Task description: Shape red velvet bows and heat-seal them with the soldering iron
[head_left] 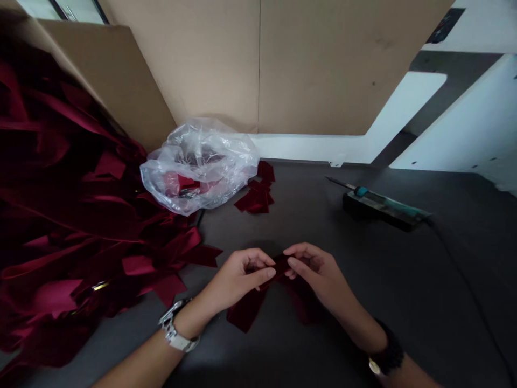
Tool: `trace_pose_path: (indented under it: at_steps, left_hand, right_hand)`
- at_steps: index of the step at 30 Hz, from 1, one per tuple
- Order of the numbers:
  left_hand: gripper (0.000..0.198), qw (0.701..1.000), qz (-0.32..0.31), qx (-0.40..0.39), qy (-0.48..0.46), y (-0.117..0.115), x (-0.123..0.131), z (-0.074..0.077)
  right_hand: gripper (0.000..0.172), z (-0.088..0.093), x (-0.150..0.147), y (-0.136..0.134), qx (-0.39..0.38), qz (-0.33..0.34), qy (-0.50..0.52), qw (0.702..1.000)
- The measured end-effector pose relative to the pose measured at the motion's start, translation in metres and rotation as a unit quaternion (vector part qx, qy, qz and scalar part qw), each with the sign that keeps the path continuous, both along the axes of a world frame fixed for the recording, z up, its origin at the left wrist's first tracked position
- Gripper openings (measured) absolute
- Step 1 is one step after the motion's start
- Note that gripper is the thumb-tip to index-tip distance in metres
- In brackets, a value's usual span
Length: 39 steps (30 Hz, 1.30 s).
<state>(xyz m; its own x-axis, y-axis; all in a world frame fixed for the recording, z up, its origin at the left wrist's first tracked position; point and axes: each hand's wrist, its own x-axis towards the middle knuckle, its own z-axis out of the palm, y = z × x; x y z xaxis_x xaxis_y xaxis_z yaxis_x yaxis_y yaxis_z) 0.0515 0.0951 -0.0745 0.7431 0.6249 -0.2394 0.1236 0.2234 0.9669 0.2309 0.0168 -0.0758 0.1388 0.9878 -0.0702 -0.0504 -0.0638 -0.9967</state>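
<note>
Between my two hands is a dark red velvet ribbon, folded or looped at the top with its tails hanging toward the dark tabletop. My left hand pinches its left side between thumb and fingers. On the other side, my right hand grips the ribbon with thumb and fingertips. The exact fold between the fingertips is partly hidden. Just beyond my hands lie several short cut pieces of the same red velvet.
A large heap of red velvet ribbons covers the left side. Behind it stand cardboard panels. A clear plastic bag holds red pieces. To the right, a soldering-iron-like tool rests on the dark table, its cord trailing toward me.
</note>
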Motion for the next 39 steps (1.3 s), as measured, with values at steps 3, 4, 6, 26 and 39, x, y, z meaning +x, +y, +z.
trace_pose_path:
  at_steps: [3, 4, 6, 26, 39]
  left_hand:
    - [0.030, 1.000, 0.004, -0.001, 0.000, 0.001, 0.000, 0.003]
    - [0.030, 1.000, 0.006, -0.001, 0.000, 0.002, 0.000, 0.003]
    - [0.030, 1.000, 0.005, -0.001, 0.004, 0.002, 0.000, 0.005]
    - [0.041, 0.968, -0.011, -0.250, -0.034, -0.008, -0.005, 0.013]
    - [0.045, 0.989, -0.002, -0.122, -0.084, -0.022, 0.005, 0.005]
  right_hand:
    - [0.018, 0.002, 0.001, 0.000, 0.006, -0.013, -0.001, 1.000]
    - [0.018, 0.002, 0.001, 0.000, 0.010, -0.015, -0.001, 1.000]
    - [0.016, 0.002, 0.002, 0.000, 0.018, -0.015, 0.001, 1.000]
    - [0.026, 0.012, 0.019, -0.004, 0.051, 0.120, 0.034, 0.991]
    - [0.021, -0.007, -0.009, -0.005, -0.007, 0.041, 0.119, 0.992]
